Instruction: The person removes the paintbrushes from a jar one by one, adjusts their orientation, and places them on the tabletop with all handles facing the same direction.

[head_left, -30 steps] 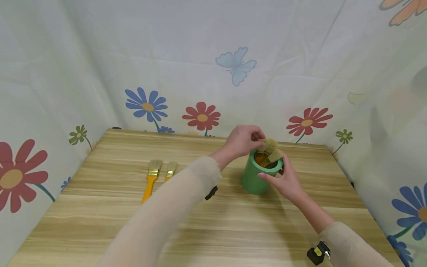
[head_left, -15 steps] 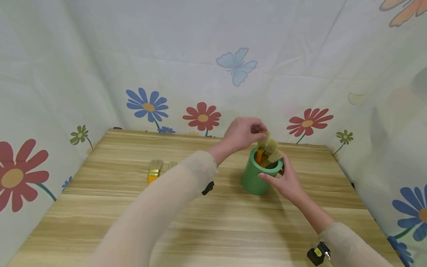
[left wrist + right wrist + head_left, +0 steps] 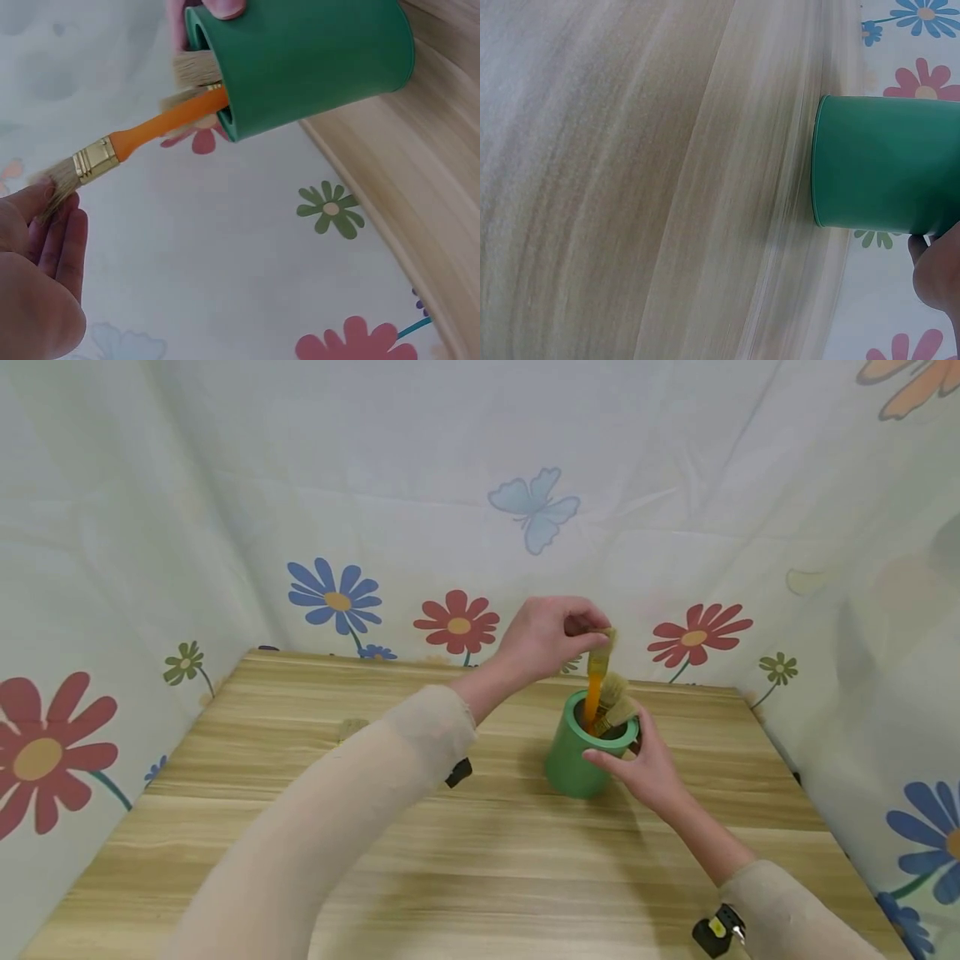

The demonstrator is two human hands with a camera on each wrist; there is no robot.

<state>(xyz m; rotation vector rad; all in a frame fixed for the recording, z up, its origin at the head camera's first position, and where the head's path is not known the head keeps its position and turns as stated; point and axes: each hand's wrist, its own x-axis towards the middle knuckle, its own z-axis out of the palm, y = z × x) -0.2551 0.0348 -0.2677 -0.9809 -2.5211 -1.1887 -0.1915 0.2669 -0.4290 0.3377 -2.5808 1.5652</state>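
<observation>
My left hand (image 3: 543,639) pinches a paintbrush by its bristles above a green cup (image 3: 572,767). The paintbrush (image 3: 161,126) has an orange handle and a gold ferrule; its lower handle is still inside the cup, hidden by the wall. Bristle ends of two other paintbrushes (image 3: 618,713) poke out over the cup's rim. My right hand (image 3: 648,770) grips the cup near its top, thumb in front and fingers behind. In the right wrist view, the cup (image 3: 885,165) stands on the table and part of the right hand (image 3: 939,276) shows beneath it at the edge.
On the left of the wood-grain table (image 3: 480,868), bristles of another paintbrush (image 3: 352,727) show beyond the left sleeve (image 3: 337,810), which covers the rest. A white curtain (image 3: 420,460) with printed flowers hangs behind and beside the table.
My left hand has risen, drawing the paintbrush upward so its orange handle now shows above the rim. The left sleeve now covers more of the brushes lying on the table. The right hand stays put.
</observation>
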